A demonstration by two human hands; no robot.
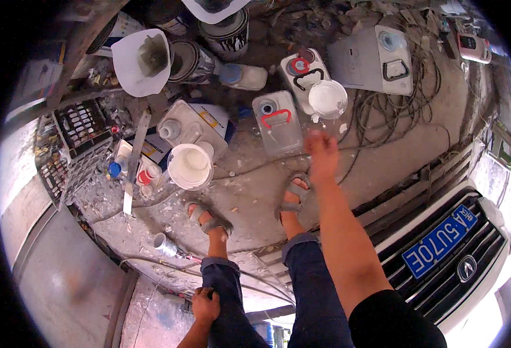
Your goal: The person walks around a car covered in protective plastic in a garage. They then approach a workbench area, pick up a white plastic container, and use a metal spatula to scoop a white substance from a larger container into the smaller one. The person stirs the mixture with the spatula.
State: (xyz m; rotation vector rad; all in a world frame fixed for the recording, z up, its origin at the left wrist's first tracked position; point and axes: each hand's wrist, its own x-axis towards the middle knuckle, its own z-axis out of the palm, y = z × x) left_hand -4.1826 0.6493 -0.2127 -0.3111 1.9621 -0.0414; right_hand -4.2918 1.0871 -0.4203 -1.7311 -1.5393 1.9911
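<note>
My right hand [319, 148], blurred by motion, reaches just below the white lidded tub [327, 95] and right of a translucent can with a red handle [280, 136]; its fingers are unclear. The tub sits on a white can with a black handle [292, 58]. My left hand [205, 304] is at my trouser leg with curled fingers; what they grip, if anything, is unclear. An open bucket of cream-coloured liquid [190, 168] stands beside another translucent can [174, 116]. A large grey can [354, 58] lies at the back right.
Tangled hoses [394, 127] lie on the floor at right. A white car front [464, 258] is at lower right. Paint cans [225, 35] stand at the back, dark crates [78, 127] at left. A long flat stick [134, 162] and a small cup [163, 243] are near my feet.
</note>
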